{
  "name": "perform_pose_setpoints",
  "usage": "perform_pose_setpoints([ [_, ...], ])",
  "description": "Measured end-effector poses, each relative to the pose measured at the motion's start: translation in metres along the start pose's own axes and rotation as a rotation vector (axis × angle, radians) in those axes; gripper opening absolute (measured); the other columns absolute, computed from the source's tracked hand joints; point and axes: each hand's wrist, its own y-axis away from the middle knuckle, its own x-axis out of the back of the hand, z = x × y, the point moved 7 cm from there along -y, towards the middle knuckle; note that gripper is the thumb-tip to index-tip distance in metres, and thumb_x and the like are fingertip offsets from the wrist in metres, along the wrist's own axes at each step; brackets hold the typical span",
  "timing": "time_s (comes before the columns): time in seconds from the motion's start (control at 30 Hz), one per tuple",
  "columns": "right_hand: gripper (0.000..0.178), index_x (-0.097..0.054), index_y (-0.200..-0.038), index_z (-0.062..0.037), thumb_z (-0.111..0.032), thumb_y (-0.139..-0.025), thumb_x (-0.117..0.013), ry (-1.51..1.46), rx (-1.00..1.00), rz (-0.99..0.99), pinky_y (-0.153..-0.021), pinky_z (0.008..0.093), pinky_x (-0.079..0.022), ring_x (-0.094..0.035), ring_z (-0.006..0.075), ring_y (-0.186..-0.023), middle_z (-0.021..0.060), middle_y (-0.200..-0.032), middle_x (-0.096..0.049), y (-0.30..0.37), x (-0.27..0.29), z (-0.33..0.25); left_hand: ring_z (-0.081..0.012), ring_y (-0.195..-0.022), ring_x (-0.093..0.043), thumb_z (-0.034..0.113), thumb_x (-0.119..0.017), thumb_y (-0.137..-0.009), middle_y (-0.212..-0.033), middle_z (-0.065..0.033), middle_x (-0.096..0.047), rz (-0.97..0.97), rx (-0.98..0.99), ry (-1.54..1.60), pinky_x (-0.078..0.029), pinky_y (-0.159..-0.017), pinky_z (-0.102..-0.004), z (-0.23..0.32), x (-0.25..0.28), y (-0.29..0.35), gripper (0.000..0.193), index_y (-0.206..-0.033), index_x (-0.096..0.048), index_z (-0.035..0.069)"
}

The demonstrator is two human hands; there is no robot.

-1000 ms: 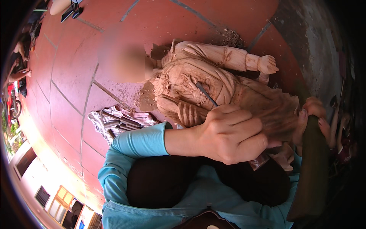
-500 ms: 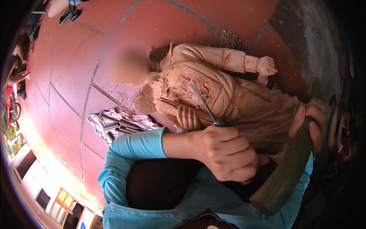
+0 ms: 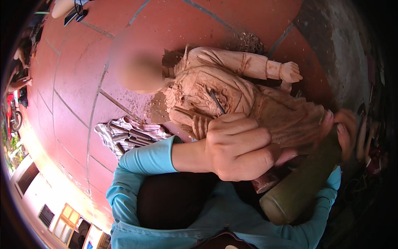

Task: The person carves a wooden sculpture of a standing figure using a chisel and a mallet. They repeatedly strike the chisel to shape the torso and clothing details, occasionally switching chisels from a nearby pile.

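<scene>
I have the left hand [image 3: 240,147] shifted up toward the chest of the pale carved wooden figure [image 3: 248,93] lying on the red floor [image 3: 78,83], gripping the slim dark metal chisel [image 3: 217,101]. The right hand [image 3: 343,126] grips the green-brown cylindrical mallet [image 3: 304,178], now nearer the chisel, apparently suiting a strike.

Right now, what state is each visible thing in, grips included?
Left grip: closed on slim dark metal chisel
Chisel: slanted, tip at chest of brown carved wooden statue
Right grip: closed on thick olive rounded club
Club: slanted, contact with chisel unclear
Statue: lying front up
Slender dark tools: lying on pale striped cloth
Cloth: rumpled
Brown wood shavings: heaped on red floor
</scene>
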Motion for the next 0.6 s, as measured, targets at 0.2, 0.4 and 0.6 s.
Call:
perform_pose_setpoints([
  [0.2, 0.060, -0.039, -0.123, -0.0166, 0.018, -0.079, -0.059, -0.091, -0.005, 0.080, -0.064, 0.0425, -0.049, -0.054, 0.0296, -0.074, 0.0139, -0.093, -0.053, 0.005, 0.005, 0.005, -0.0141, -0.048, -0.051, 0.012, -0.082, -0.070, -0.055, -0.0013, -0.046, -0.007, -0.026, 0.053, -0.041, -0.043, -0.0233, 0.003, 0.005, 0.004, 0.030, -0.074, -0.053, 0.004],
  [0.4, 0.053, -0.042, -0.116, -0.0169, 0.015, -0.079, -0.060, -0.019, 0.041, 0.066, -0.066, 0.0416, -0.049, -0.054, 0.0290, -0.074, 0.0128, -0.093, -0.052, 0.000, -0.004, -0.003, -0.0109, -0.045, -0.042, 0.014, -0.082, -0.069, -0.053, 0.0022, -0.042, 0.034, -0.093, -0.018, -0.025, -0.040, -0.0226, 0.008, -0.008, 0.015, 0.029, -0.070, -0.054, 0.008],
  [0.6, 0.053, -0.042, -0.116, -0.0164, 0.016, -0.078, -0.062, -0.086, 0.053, 0.085, -0.063, 0.0414, -0.050, -0.054, 0.0285, -0.071, 0.0123, -0.091, -0.052, 0.009, -0.007, 0.008, -0.0086, -0.044, -0.038, 0.015, -0.082, -0.069, -0.053, 0.0041, -0.041, 0.005, -0.118, -0.091, -0.023, -0.040, -0.0223, 0.006, -0.016, 0.014, 0.028, -0.071, -0.054, 0.009],
])
